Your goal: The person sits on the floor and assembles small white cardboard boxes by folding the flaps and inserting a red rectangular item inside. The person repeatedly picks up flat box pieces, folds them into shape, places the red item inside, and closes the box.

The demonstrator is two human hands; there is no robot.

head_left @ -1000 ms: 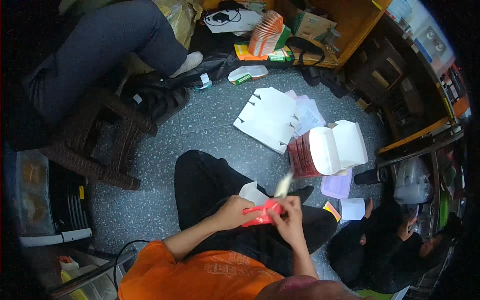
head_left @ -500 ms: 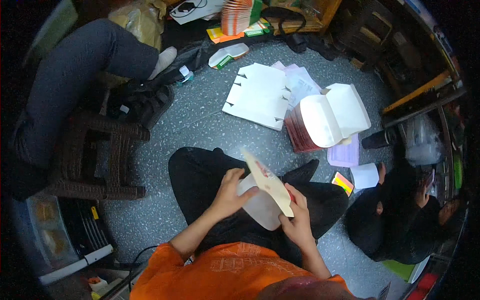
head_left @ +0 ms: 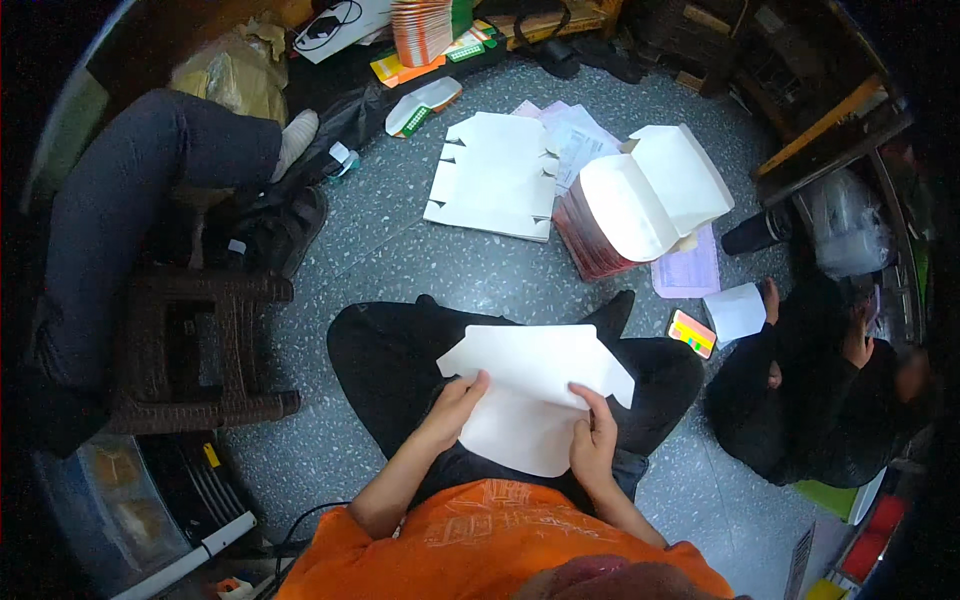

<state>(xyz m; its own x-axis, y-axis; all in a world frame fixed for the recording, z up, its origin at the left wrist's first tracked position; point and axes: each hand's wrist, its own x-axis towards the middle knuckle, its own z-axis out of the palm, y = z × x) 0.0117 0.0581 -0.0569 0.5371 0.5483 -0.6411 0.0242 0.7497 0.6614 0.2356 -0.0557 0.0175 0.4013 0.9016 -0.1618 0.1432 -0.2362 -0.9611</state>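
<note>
Over my crossed legs I hold a white cardboard box blank [head_left: 530,375], its plain side up and a crease running across its middle. My left hand [head_left: 452,412] grips its left edge near the crease, thumb on top. On the opposite edge, my right hand [head_left: 594,440] is closed on the card, with the index finger stretched over the surface. Ahead on the floor lies a stack of flat white blanks [head_left: 492,178]. To its right stands a pile of folded boxes [head_left: 598,235] with dark red sides, the top one with its white lid raised.
At the left is a dark woven stool [head_left: 215,290] beside a person's leg [head_left: 150,190]. Another person in black [head_left: 800,390] sits at the right. Printed papers [head_left: 575,140], a colourful phone-sized card [head_left: 691,333] and an orange-and-white stack [head_left: 425,30] lie around the floor's edges.
The box blank was tilted on edge with its printed side partly showing; now it lies opened out, white side up. My left hand, formerly loose beside it, now grips its edge.
</note>
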